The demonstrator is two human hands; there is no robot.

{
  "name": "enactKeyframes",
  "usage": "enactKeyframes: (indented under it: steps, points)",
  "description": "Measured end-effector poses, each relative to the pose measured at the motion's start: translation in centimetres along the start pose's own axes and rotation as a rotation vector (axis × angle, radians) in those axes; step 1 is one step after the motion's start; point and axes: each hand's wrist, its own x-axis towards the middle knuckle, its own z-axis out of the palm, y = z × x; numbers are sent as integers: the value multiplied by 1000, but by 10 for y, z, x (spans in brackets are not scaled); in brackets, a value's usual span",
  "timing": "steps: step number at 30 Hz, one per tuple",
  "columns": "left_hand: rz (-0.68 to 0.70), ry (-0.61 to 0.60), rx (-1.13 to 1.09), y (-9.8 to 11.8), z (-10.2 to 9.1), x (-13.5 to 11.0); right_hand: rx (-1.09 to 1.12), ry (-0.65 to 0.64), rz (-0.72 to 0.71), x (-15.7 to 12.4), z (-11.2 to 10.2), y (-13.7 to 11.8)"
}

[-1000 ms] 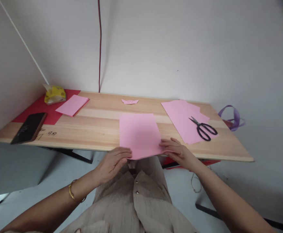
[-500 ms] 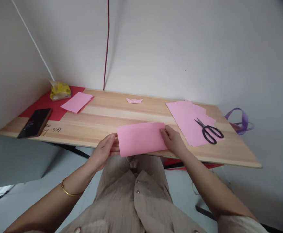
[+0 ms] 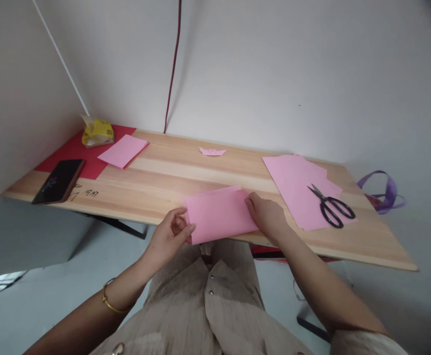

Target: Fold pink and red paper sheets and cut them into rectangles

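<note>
A pink sheet of paper (image 3: 219,214), folded in half, lies at the near edge of the wooden table (image 3: 171,177). My left hand (image 3: 169,236) pinches its near left corner, fingers closed on the paper. My right hand (image 3: 267,214) presses down on the right end of the fold, fingers together on the sheet.
More pink sheets (image 3: 297,182) lie to the right with black scissors (image 3: 332,207) on them. A small folded pink piece (image 3: 211,152) sits at the back. A pink stack (image 3: 124,151), red sheet (image 3: 77,153), yellow tissue pack (image 3: 97,132) and phone (image 3: 58,181) are at the left. Purple ribbon (image 3: 383,190) hangs off the right end.
The flat sheet has been folded in half, its near edge brought up to the far edge. My hands moved from the near corners to the ends of the fold.
</note>
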Motion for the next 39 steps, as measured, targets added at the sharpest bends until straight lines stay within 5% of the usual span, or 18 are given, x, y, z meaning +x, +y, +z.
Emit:
enactKeyframes:
  steps: [11, 22, 27, 33, 39]
  points:
    - [-319, 3, -232, -17, -10, -27, -65, -76, -109, -28, 7, -12]
    - [-238, -73, -258, -22, 6, -24, 70, -78, -113, -45, -1, 2]
    - [-312, -64, -399, -26, 16, -22, 263, 1, -113, -49, 2, 9]
    - [-165, 1, -162, -27, 14, -24, 616, 224, -160, -56, 13, 22]
    - [125, 61, 129, -21, 1, -20, 1117, 69, -86, -58, 13, 21]
